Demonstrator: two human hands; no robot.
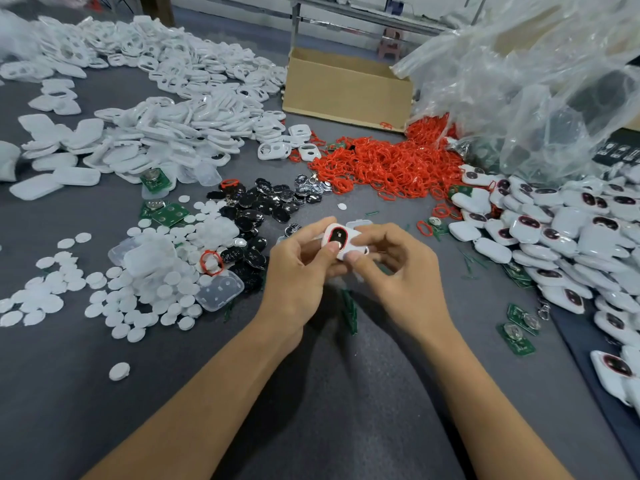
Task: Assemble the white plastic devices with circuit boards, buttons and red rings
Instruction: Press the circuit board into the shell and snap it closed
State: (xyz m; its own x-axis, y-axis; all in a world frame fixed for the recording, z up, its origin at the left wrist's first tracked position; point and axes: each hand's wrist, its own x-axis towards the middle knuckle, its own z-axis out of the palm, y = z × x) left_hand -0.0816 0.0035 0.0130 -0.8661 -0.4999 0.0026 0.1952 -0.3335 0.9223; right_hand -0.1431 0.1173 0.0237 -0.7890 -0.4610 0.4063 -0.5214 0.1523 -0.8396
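Hundreds of loose parts cover a grey table (pixel 311 410). A broad drift of white shells (pixel 173 126) lies far left, a heap of red rings (pixel 391 161) at centre back, and a stack of finished devices (pixel 554 230) along the right edge. Nearer in are black buttons (pixel 263 206), white discs (pixel 114 299) and a few green circuit boards (pixel 169 213).

Both forearms reach in from the bottom edge and meet at mid-table. The left hand (pixel 298 268) and right hand (pixel 398 265) both curl round one white device (pixel 337 240), held just above the surface, face up, showing a dark button ringed in red. The left thumb rests on the button's lower edge, and the right thumb pinches the corner beside it.

The step looks like pressing the shell closed. To do it well, squeeze evenly round the rim with both thumbs, keeping the ring flat in its seat so it neither bulges nor gets trapped.
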